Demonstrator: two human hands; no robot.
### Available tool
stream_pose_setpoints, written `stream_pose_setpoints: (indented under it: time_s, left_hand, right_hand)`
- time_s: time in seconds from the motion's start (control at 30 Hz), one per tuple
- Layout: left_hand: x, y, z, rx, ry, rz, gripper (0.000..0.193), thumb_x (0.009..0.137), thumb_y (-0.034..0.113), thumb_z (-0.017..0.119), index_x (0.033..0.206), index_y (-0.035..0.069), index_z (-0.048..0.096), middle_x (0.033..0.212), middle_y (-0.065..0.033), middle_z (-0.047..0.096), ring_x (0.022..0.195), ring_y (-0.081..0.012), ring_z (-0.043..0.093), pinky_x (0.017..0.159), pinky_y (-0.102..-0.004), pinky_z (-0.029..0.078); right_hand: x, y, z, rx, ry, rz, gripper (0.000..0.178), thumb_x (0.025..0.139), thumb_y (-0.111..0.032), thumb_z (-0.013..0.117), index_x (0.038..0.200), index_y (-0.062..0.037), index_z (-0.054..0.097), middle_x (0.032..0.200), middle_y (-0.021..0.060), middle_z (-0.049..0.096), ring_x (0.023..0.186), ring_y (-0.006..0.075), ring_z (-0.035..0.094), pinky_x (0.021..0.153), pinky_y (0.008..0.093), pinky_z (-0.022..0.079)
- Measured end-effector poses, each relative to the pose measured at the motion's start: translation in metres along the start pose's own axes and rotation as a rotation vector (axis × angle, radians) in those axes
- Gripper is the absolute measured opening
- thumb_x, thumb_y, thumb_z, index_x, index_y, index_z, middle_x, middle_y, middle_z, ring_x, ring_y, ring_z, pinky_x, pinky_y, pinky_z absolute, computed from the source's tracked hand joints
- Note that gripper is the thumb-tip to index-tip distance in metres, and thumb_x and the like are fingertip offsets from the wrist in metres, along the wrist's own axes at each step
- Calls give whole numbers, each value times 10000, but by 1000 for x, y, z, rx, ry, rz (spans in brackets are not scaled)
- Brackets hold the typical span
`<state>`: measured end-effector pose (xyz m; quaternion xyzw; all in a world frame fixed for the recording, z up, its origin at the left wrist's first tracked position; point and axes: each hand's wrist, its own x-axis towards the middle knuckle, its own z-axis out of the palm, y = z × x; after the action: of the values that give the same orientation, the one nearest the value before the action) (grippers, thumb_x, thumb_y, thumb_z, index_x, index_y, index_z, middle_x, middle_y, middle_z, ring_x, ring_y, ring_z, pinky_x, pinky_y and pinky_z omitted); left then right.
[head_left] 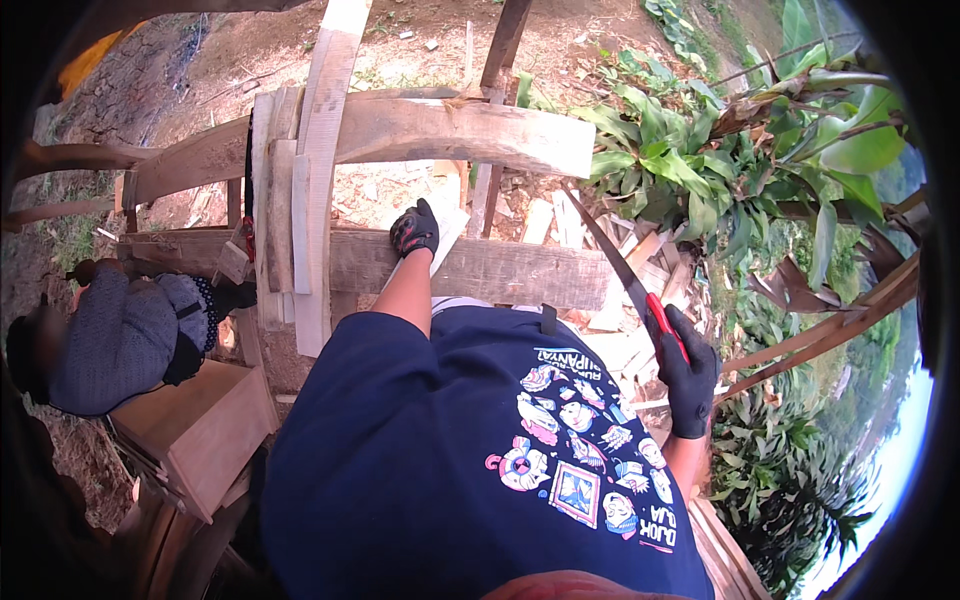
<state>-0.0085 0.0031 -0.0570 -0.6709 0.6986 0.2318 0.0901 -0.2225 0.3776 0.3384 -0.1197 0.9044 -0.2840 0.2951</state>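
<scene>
My right hand (pixel 690 375), in a dark glove, is wrapped round the red handle (pixel 667 328) of a hand saw. The saw's long dark blade (pixel 610 250) points up and to the left, apart from any wood, past the right end of the beams. In a black glove with red marks, my left hand (pixel 415 230) has its fingers curled at the left edge of a pale wooden board (pixel 451 238). That board leans across the nearer thick beam (pixel 500 272). The left fingertips are partly hidden.
A farther curved beam (pixel 470 132) runs crosswise, with long planks (pixel 322 160) laid over both beams at the left. A person in grey (pixel 130 340) sits on a wooden box (pixel 205 430). Wood offcuts (pixel 620 240) litter the ground by leafy plants (pixel 690 160).
</scene>
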Motion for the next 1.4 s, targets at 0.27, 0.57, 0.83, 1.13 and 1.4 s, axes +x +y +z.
stream_pose_setpoints:
  time_s: [0.27, 0.57, 0.83, 1.13, 1.4]
  left_hand:
    - [-51, -50, -73, 253, -55, 407, 959, 905, 764, 660, 1533, 45, 573, 1495, -210, 631, 1426, -362, 569, 1221, -478, 424]
    - [-70, -77, -70, 396, -327, 306, 781, 935, 681, 637, 1434, 81, 663, 1365, -201, 732, 1274, -384, 700, 1084, -517, 538]
    - [-51, -74, -83, 333, -142, 381, 715, 966, 644, 604, 1396, 76, 664, 1280, -220, 753, 1202, -397, 729, 1034, -552, 556]
    - [66, 45, -142, 192, 46, 366, 602, 958, 590, 662, 1256, 69, 706, 1176, -200, 764, 1107, -386, 759, 946, -540, 601]
    - [148, 153, -109, 413, 62, 623, 464, 945, 469, 707, 1199, 86, 771, 1187, -176, 792, 1130, -350, 765, 966, -506, 608]
  right_hand:
    - [0, 72, 5, -214, 102, -158, 424, 1019, -269, 701, 1371, -36, 746, 1331, 219, 763, 1241, 352, 740, 1062, 435, 558]
    - [52, 142, -1, -241, 188, -131, 469, 985, -319, 705, 1345, -23, 756, 1263, 212, 778, 1176, 347, 739, 1051, 442, 554]
    - [97, 245, 16, -142, 254, 308, 509, 930, -338, 699, 1331, -33, 773, 1190, 239, 797, 1062, 357, 777, 966, 444, 582]
    - [9, 391, 90, -546, 190, 640, 446, 982, -413, 626, 1191, -67, 816, 1215, 250, 777, 1165, 452, 739, 998, 547, 580]
    - [-83, 380, 174, -559, -23, 702, 382, 1017, -390, 612, 1073, -80, 827, 1093, 221, 783, 1021, 411, 759, 877, 517, 600]
